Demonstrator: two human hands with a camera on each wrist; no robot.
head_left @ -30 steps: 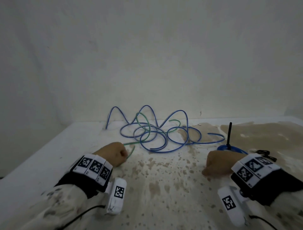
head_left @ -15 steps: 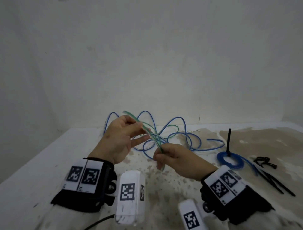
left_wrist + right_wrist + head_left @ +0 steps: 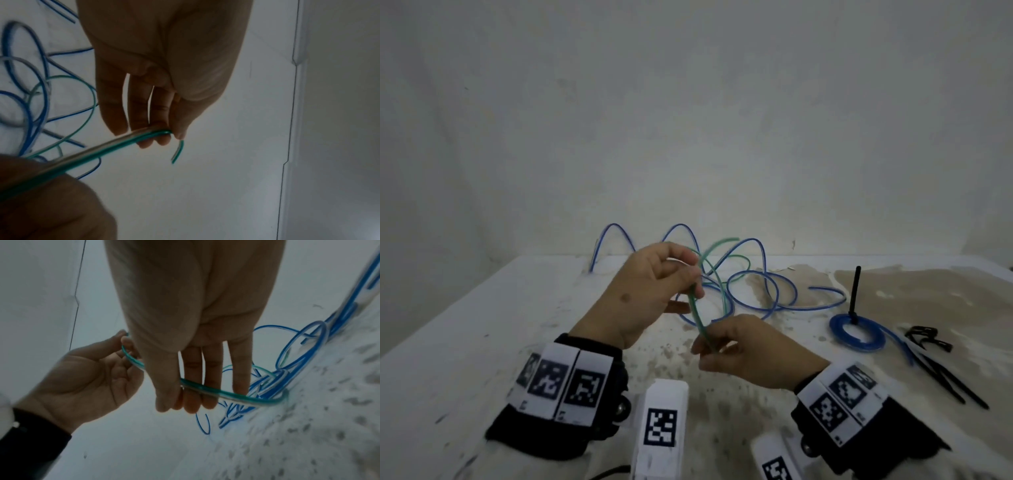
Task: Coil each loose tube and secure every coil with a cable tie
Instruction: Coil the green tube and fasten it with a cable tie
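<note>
A thin green tube (image 3: 697,313) runs between my two hands above the table. My left hand (image 3: 690,274) pinches it near its free end between thumb and fingertips; the short end (image 3: 177,151) sticks out past the thumb (image 3: 180,129). My right hand (image 3: 705,346) pinches the same green tube (image 3: 207,389) lower down, thumb against fingers. The rest of it trails into a loose tangle of blue tube (image 3: 753,287) on the table behind. A blue coil (image 3: 858,330) bound by an upright black cable tie (image 3: 855,291) lies at the right.
Several loose black cable ties (image 3: 941,370) lie right of the bound coil. The white table (image 3: 482,325) is stained and speckled brown, most heavily at the right. A plain wall stands close behind the tangle.
Both hands left the table; the left lifted the green tube's end, the right came across from the blue coil and took hold lower down. The end has since swung from left to right of the left hand.
</note>
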